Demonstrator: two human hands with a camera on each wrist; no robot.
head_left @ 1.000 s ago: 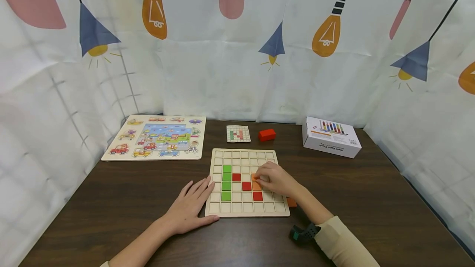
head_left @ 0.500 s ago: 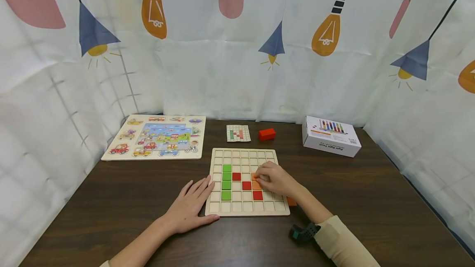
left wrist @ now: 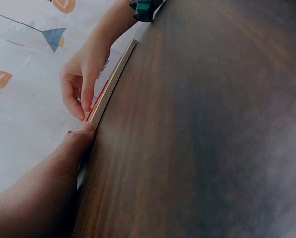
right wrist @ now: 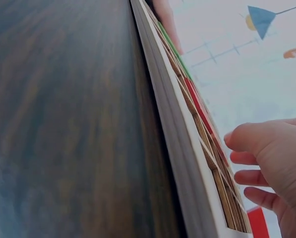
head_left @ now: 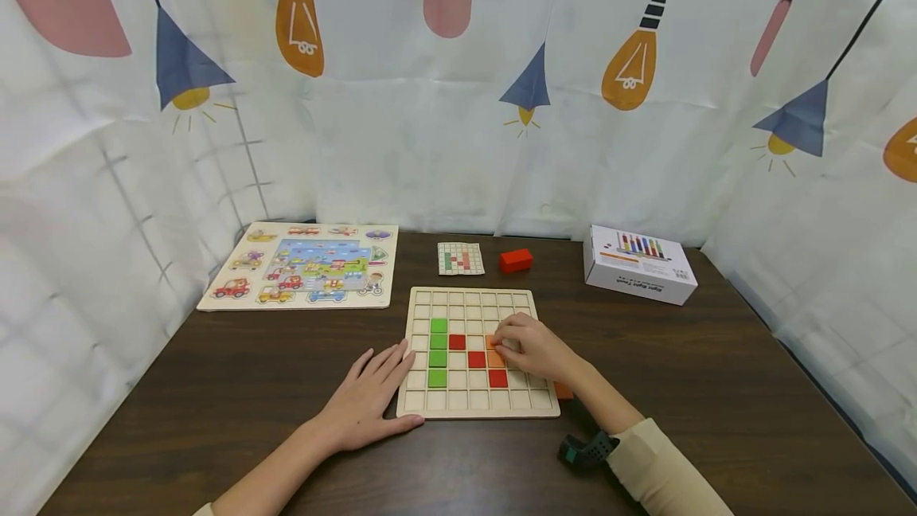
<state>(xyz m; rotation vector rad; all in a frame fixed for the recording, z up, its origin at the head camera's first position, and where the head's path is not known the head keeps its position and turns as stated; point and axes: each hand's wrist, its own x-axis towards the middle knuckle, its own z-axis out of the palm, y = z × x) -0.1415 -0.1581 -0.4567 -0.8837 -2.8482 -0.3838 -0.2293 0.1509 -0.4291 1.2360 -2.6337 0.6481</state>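
A wooden grid board (head_left: 458,403) lies flat on the table. It holds a column of green square tiles (head_left: 438,359), three red tiles (head_left: 476,360) on a diagonal and orange tiles (head_left: 496,360) to their right. My left hand (head_left: 368,400) rests at the board's left edge, fingers straight and spread, the thumb at the front corner. Over the orange tiles my right hand (head_left: 530,345) has its fingers bent, thumb and fingertips down at the board. In the right wrist view, the right fingers (right wrist: 250,177) curl beside the board; whether they pinch a tile is hidden.
Behind the board lie a small pattern card (head_left: 460,259) and a red block (head_left: 515,260). A picture puzzle board (head_left: 315,265) is at the back left, a white box (head_left: 640,264) at the back right. An orange piece (head_left: 563,391) shows at the board's right edge, near the forearm.
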